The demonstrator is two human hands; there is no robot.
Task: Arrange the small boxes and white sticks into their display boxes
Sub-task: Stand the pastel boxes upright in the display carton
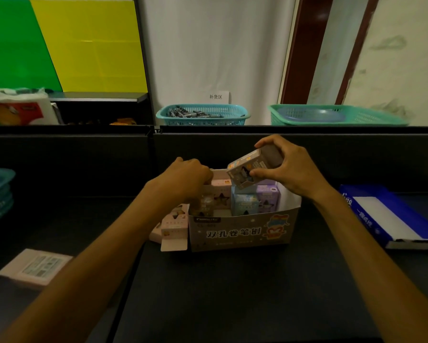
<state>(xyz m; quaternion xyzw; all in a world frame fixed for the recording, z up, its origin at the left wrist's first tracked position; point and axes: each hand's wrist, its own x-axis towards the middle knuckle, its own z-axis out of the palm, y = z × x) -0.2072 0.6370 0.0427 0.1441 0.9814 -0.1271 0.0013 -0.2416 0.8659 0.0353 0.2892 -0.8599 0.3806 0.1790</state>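
Small grey cardboard box (253,167): pinched, tilted, by right hand (289,169) above printed cardboard display box (242,231). Left hand (188,177): curled onto pink packed box (220,185). Risk: neighbours toppled if forced in.

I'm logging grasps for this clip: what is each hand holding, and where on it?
The right hand pinches a tilted grey small box by its upper end. The left hand reaches into the display box; its hold is hidden.
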